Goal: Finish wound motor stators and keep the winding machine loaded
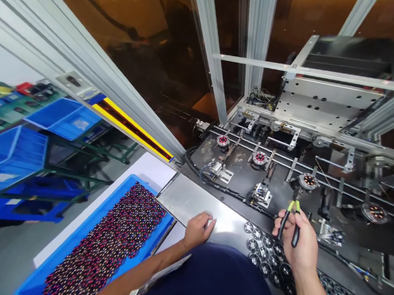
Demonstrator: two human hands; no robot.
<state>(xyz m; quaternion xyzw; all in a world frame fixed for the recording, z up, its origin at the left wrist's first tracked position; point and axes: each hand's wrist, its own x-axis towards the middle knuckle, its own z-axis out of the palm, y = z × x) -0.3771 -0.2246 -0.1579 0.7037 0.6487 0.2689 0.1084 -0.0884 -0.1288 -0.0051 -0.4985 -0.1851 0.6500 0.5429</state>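
My right hand (pixel 300 244) is closed round the handles of pliers (pixel 289 219) with black and yellow-green grips. The handles are spread a little, and the dark jaws point up to a round metal part (pixel 308 181) with copper-coloured segments on the machine's rails. Whether the jaws touch that part I cannot tell. My left hand (pixel 198 228) rests at the front edge of a bare metal plate (pixel 193 199), fingers curled in and nothing visible in them. Several silvery round parts (pixel 263 252) lie on the plate between my hands.
Similar round parts sit along the rails, one with a red centre (pixel 259 158) and one at the right (pixel 375 213). A blue tray (pixel 127 181) of small dark and red pieces stands at the left. Aluminium frame posts (pixel 212 54) and a yellow-edged bar (pixel 133 132) border the machine. Blue bins (pixel 11 152) stand beyond.
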